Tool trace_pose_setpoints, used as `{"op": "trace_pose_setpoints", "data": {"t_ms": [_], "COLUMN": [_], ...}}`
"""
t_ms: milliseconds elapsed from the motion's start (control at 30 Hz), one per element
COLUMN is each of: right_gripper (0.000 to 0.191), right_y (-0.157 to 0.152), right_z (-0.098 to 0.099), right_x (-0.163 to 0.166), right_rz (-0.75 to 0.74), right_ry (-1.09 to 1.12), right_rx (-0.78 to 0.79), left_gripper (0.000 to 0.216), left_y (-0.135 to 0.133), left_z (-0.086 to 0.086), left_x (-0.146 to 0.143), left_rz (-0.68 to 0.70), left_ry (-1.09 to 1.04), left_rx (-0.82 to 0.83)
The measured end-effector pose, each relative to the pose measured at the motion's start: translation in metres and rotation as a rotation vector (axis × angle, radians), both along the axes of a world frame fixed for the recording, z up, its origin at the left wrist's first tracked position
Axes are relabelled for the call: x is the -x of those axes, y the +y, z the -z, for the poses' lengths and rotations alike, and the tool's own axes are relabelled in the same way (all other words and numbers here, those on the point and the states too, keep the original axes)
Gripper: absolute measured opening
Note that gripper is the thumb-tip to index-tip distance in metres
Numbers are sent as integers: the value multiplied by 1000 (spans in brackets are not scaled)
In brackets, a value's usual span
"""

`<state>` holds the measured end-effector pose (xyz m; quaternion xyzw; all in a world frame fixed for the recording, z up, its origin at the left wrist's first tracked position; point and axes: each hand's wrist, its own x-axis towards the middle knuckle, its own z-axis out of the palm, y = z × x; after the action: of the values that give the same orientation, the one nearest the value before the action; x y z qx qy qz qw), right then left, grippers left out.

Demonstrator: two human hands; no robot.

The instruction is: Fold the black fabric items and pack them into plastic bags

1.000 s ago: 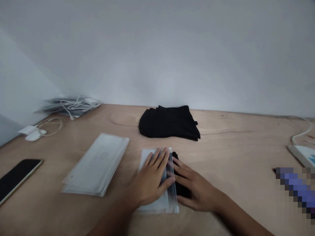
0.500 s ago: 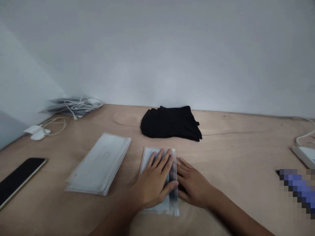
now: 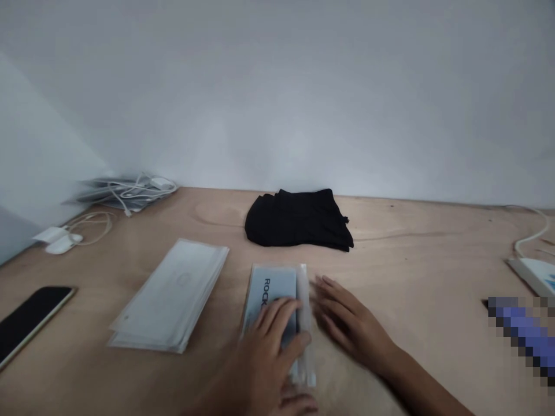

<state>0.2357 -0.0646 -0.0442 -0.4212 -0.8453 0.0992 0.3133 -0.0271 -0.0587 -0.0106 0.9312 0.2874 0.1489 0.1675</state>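
A clear slider-zip pouch (image 3: pixel 302 289) lies flat in front of me, with a pale blue card marked "ROCK" (image 3: pixel 280 283) inside. My left hand (image 3: pixel 271 352) rests over its lower part, fingers apart and slightly bent, hiding the rest of the lettering. Just right of the pouch's zip edge is my right hand (image 3: pixel 355 323), fingers stretched out, holding nothing and apart from the pouch. To the left lies a stack of similar clear pouches (image 3: pixel 169 300).
Against the wall is a folded black cloth (image 3: pixel 299 219). A phone (image 3: pixel 32 318) lies at the left, with a white charger and cable (image 3: pixel 65 237) and cabled grey packets (image 3: pixel 134 193) behind. At right are a white box (image 3: pixel 533 271) and a pixelated blue item (image 3: pixel 520 332).
My left hand has slid down the pouch toward me, uncovering the card's upper part and its lettering. My right hand has moved slightly right, off the pouch's edge.
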Motion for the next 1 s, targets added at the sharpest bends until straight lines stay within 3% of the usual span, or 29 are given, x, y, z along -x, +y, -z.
{"op": "trace_pose_setpoints", "data": {"t_ms": [133, 367, 567, 633, 800, 900, 1000], "right_gripper": [27, 7, 14, 19, 23, 20, 18], "right_y": [-16, -23, -23, -16, 31, 57, 66], "right_z": [-4, -12, -9, -4, 4, 6, 9], "right_x": [5, 22, 24, 20, -6, -20, -24], "right_rz": [-116, -284, -291, -243, 63, 144, 184], "right_ry": [32, 42, 32, -20, -148, -155, -150], "right_rx": [-1, -137, -240, -293, -327, -293, -253], "left_gripper": [64, 11, 18, 19, 27, 17, 14], "left_y": [-6, -1, -1, -3, -20, -21, -6], "left_z": [13, -11, -14, -15, -11, -15, -29], "left_x": [0, -5, -5, -8, -23, -31, -34], "left_rz": [39, 85, 136, 124, 74, 137, 250], "left_ry": [55, -59, -234, -224, -167, -80, -37], "left_rx": [-1, -129, -88, 39, 439, 416, 251]}}
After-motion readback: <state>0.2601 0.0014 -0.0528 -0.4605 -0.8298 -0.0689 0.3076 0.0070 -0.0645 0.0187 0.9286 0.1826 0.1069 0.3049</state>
